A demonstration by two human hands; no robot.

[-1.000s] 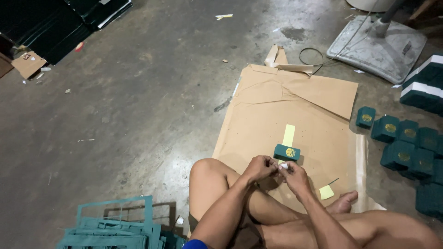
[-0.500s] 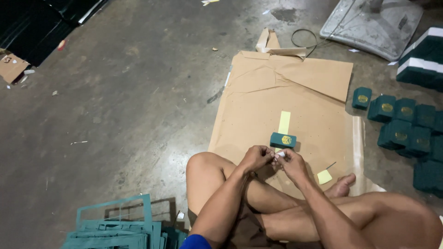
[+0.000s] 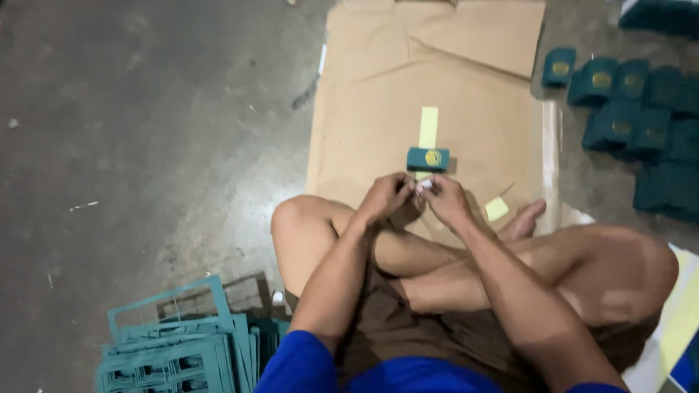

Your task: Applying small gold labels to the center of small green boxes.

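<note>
Head view has swung closer since a moment ago: left hand [image 3: 386, 198] and right hand [image 3: 444, 200] stay pinched together on a tiny white scrap [image 3: 424, 185], just beside the small teal box [image 3: 428, 159] mid-cardboard sheet [image 3: 378, 109].

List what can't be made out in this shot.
- Head view: the small white piece pinched between the left hand and right hand; the fingers cover most of it.
- The green box has a gold mark too blurred to tell.
- The green box pile and the cardboard run off the frame edges.
- The teal frames are cut by the bottom edge.
</note>
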